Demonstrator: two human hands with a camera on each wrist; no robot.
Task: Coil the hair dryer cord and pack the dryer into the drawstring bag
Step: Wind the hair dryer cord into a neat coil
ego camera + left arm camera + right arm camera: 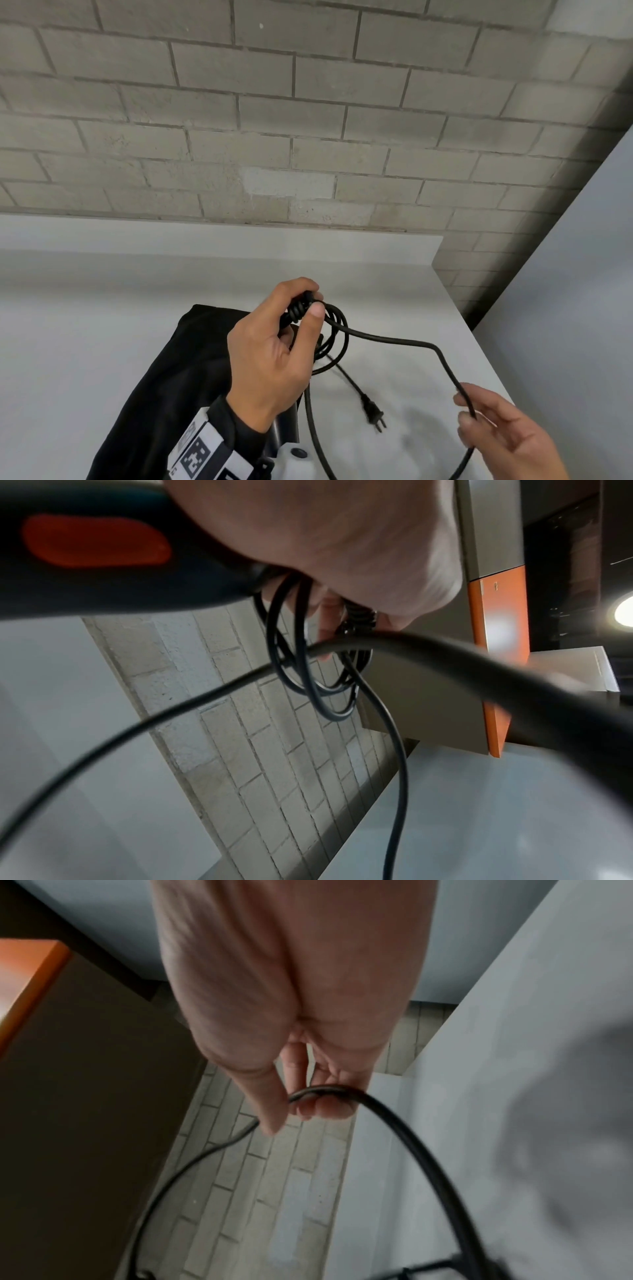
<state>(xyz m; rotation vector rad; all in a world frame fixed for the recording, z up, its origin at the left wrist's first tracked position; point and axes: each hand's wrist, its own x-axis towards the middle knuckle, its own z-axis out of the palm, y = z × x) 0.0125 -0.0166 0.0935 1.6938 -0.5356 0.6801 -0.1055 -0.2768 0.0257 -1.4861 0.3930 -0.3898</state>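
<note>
Now gripping cord (394, 341) loops tight w/ left hand (274, 356). Pinching cord w/ right hand (507, 435) at 4 o'clock. Plug (373, 411) on table (102, 308).

Two hands (270, 356) (503, 435), one cord (394, 341), one plug (373, 411), one black bag (178, 383), one dryer (103, 561)

The left arm wears a black sleeve (236, 416) with a white wristband (200, 452) carrying a black-and-white square code marker (196, 457).

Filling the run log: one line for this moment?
stage: coiling | left hand: grips black cord coils | right hand: pinches loose cord | plug: hanging free
</note>
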